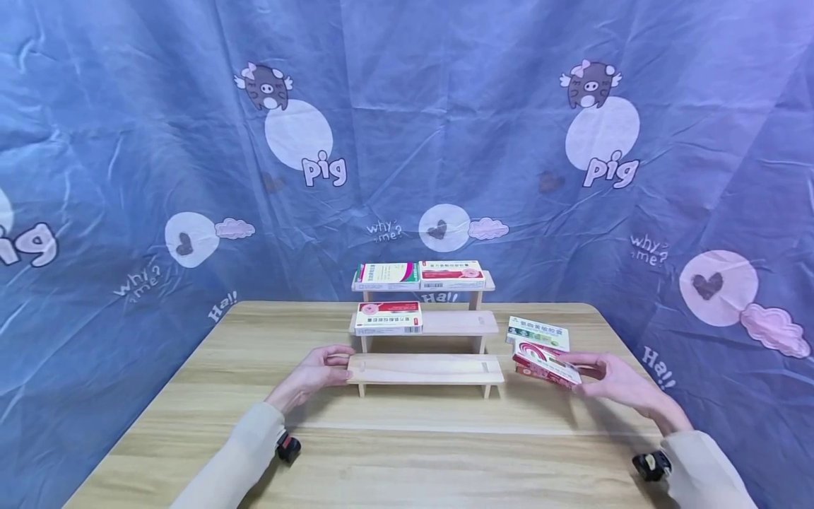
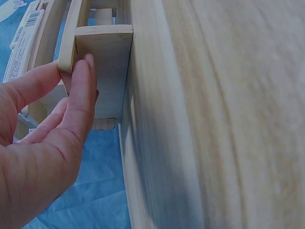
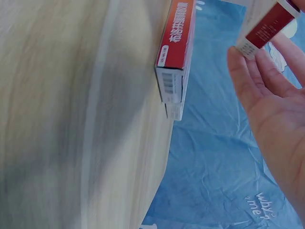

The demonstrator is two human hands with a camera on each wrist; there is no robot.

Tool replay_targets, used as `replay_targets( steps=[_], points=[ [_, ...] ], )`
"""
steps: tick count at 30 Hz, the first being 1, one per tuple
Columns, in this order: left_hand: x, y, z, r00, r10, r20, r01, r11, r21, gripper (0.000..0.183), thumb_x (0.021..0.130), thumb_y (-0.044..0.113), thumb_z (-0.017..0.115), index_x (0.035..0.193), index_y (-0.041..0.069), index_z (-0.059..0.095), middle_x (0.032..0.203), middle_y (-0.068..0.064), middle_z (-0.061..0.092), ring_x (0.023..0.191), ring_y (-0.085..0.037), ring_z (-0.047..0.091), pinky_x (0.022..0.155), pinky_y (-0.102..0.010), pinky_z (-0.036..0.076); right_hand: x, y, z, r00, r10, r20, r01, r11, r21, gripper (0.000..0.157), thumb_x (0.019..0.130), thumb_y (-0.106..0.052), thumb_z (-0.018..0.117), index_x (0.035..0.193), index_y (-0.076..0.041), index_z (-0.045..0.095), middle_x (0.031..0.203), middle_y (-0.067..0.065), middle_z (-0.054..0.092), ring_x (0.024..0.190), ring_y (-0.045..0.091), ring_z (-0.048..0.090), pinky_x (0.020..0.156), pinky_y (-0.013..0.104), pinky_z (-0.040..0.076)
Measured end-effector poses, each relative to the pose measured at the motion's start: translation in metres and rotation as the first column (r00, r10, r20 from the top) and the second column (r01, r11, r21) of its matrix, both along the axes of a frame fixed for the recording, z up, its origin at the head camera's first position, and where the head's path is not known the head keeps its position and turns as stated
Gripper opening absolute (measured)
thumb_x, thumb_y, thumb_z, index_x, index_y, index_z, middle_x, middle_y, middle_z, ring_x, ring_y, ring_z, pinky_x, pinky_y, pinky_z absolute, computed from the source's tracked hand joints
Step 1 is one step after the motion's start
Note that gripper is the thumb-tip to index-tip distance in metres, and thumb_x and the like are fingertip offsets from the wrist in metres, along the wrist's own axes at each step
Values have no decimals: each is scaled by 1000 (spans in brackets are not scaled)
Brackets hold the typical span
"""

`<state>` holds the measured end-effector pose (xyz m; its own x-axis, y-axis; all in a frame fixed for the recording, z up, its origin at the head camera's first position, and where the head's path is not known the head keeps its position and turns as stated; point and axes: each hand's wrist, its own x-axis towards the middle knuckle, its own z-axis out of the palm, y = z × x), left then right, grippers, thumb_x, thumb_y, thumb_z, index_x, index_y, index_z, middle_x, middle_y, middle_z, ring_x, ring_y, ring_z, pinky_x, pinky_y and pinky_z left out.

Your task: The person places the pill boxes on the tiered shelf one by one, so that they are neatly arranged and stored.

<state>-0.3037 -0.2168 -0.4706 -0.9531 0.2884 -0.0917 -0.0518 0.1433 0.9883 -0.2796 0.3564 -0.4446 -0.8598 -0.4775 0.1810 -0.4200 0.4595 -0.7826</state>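
My left hand (image 1: 313, 372) holds the left end of the lowest step of a three-tier wooden display stand (image 1: 426, 369). In the left wrist view, the thumb lies on one face of that board (image 2: 68, 50) and the fingers on the other. My right hand (image 1: 613, 380) pinches a white-and-red medicine box (image 3: 267, 28) by its end, to the right of the stand. Below the held box, a red medicine box (image 3: 176, 40) lies on the table, apart from it in the right wrist view. Its far part is hidden in the head view.
On the top tier lie a green-and-white box (image 1: 386, 274) and a red-and-white box (image 1: 452, 274). Another red-and-white box (image 1: 388, 317) lies on the middle tier's left half. A white-and-green box (image 1: 539, 332) is behind the right-hand boxes. A blue printed curtain (image 1: 407, 141) surrounds the wooden table (image 1: 407, 466).
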Motion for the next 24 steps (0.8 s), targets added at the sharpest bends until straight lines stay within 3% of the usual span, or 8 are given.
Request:
replay_targets(
  steps=[6,12,19,24],
  points=[
    [1,2,3,1000,5,5,-4,1000,-11,62,83,-6,66,139,-11,40,133,-31,54,97,-19,67,89,-35,58,-3,-7,4,997,-59,-41,59,998,9,49,84,-8,70,132,-3,60,131,23,61,111,-8,55,89,16,50],
    [2,3,4,1000,15,8,-15,1000,-11,62,82,-8,66,139,-11,41,132,-31,54,95,-20,67,89,-34,58,-6,-18,11,999,-30,-43,29,999,-15,50,84,-9,72,132,-3,60,123,5,67,103,-2,60,82,18,53],
    [2,5,4,999,32,7,-32,999,5,62,81,-10,65,138,-12,40,128,-30,58,92,-19,68,87,-32,59,-16,-34,20,998,2,-56,-3,1000,-3,52,83,-12,74,133,-3,60,132,23,59,98,4,60,78,17,52],
    [1,4,3,1000,20,-6,-20,1000,-7,63,82,-10,65,139,-13,39,131,-32,54,94,-19,67,88,-33,59,-21,-44,25,998,-17,-57,19,999,42,53,81,-17,74,132,-10,62,130,19,60,95,7,59,74,17,51]
  ],
)
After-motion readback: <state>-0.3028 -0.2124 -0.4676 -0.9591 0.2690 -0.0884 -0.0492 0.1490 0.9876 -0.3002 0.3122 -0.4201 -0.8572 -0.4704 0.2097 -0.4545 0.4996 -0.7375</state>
